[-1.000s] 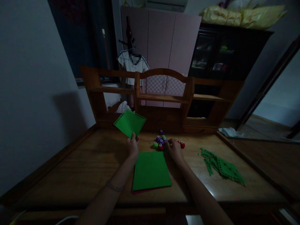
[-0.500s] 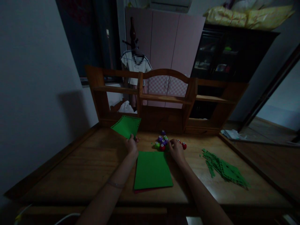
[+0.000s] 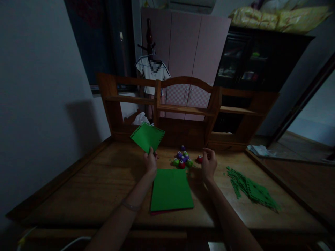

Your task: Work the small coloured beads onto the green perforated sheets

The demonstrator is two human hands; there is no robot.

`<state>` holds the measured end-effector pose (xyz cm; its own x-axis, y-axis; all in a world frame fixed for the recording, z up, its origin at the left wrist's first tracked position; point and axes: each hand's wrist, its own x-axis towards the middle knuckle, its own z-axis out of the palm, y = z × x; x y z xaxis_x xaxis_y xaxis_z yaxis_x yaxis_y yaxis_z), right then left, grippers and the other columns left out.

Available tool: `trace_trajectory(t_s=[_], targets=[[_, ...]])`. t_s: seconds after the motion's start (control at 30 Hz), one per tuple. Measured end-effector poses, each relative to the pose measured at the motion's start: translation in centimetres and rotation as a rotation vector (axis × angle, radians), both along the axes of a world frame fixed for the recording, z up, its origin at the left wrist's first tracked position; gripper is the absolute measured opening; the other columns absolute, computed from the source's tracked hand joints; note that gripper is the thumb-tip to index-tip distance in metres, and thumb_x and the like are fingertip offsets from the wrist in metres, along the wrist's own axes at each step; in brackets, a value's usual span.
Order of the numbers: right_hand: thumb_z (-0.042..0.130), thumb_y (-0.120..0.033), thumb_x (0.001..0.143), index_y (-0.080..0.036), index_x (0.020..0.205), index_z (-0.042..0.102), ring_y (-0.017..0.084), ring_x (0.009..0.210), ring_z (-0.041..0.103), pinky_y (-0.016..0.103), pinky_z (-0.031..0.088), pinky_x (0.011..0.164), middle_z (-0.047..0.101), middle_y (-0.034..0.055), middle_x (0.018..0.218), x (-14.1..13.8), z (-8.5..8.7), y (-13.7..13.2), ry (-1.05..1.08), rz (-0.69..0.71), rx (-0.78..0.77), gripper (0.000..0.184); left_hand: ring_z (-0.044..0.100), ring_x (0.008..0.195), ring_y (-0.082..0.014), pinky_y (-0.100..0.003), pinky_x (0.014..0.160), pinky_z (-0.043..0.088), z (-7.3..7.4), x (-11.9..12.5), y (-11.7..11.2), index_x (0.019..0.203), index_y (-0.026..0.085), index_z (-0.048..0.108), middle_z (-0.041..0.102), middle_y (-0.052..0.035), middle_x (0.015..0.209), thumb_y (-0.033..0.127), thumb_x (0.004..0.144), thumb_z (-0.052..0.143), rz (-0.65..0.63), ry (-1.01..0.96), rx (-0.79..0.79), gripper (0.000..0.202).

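My left hand (image 3: 151, 163) pinches the near corner of a green paper sheet (image 3: 147, 136) with a punched border and holds it up above the desk. My right hand (image 3: 209, 164) is raised a little off the desk with its fingers curled, and a small red craft punch (image 3: 200, 159) sits between the thumb and fingertips. Just left of it lies a cluster of small round punches (image 3: 182, 158) in purple, green and red. A plain green sheet (image 3: 171, 190) lies flat on the desk between my forearms, with a red sheet edge showing under it.
A pile of punched green paper pieces (image 3: 251, 190) lies on the right of the wooden desk (image 3: 99, 184). A wooden shelf unit (image 3: 183, 108) stands along the desk's back edge. A pink wardrobe and a dark cabinet stand behind it.
My right hand has left the punch cluster, moving right and up with a red punch. My left hand dipped the punched sheet, then tilted it back up.
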<state>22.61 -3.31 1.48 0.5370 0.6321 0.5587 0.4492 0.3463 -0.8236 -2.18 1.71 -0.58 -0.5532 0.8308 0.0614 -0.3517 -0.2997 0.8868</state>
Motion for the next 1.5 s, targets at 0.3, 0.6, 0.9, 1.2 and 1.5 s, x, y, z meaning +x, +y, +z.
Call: trace_trajectory(t_s=[0.3, 0.6, 0.9, 1.2, 1.5], targets=[[0.046, -0.037, 0.082, -0.015, 0.098, 0.058, 0.018, 0.077, 0.055, 0.029, 0.041, 0.068, 0.061, 0.008, 0.092, 2.9, 0.2, 1.1, 0.064, -0.148, 0.04, 0.03, 0.042, 0.039, -0.0074, -0.021, 0.04, 0.037, -0.3, 0.3, 0.1, 0.066, 0.016, 0.046, 0.049, 0.0031, 0.052, 0.05, 0.073, 0.058, -0.045, 0.015, 0.002, 0.037], [0.054, -0.031, 0.081, -0.019, 0.093, 0.062, 0.025, 0.098, 0.047, 0.035, 0.037, 0.084, 0.057, 0.0112, 0.1, -3.9, 1.9, 3.0, -0.862, 0.195, -0.208, 0.019, 0.042, 0.037, -0.0076, -0.02, 0.037, 0.031, 0.4, 1.8, -0.8, 0.062, 0.014, 0.05, 0.051, 0.0006, 0.05, 0.057, 0.072, 0.058, -0.249, 0.194, -0.011, 0.044], [0.056, -0.018, 0.077, -0.016, 0.082, 0.062, 0.025, 0.099, 0.048, 0.033, 0.038, 0.08, 0.057, 0.0147, 0.104, -6.1, 0.2, 5.6, -1.005, 0.131, -0.405, 0.008, 0.041, 0.036, -0.0073, -0.019, 0.036, 0.029, 0.5, 2.4, -0.9, 0.06, 0.015, 0.05, 0.05, 0.001, 0.049, 0.06, 0.071, 0.057, -0.332, 0.2, 0.001, 0.047], [0.051, -0.038, 0.083, -0.021, 0.093, 0.06, 0.02, 0.082, 0.059, 0.028, 0.043, 0.07, 0.065, 0.0057, 0.089, -3.7, 2.5, 4.2, -0.564, 0.269, -0.213, 0.022, 0.04, 0.036, -0.0076, -0.02, 0.037, 0.029, -0.6, 2.3, -0.2, 0.061, 0.015, 0.053, 0.05, 0.0012, 0.048, 0.06, 0.072, 0.055, -0.342, 0.249, -0.029, 0.047], [0.049, -0.052, 0.081, -0.02, 0.101, 0.058, 0.023, 0.085, 0.063, 0.034, 0.048, 0.073, 0.066, 0.0083, 0.094, -2.1, 1.8, 1.3, -0.145, 0.297, -0.044, 0.038, 0.04, 0.034, -0.0078, -0.021, 0.036, 0.03, -0.4, 2.5, -0.7, 0.07, 0.015, 0.054, 0.06, -0.0018, 0.056, 0.058, 0.067, 0.062, -0.372, 0.313, -0.004, 0.043]])
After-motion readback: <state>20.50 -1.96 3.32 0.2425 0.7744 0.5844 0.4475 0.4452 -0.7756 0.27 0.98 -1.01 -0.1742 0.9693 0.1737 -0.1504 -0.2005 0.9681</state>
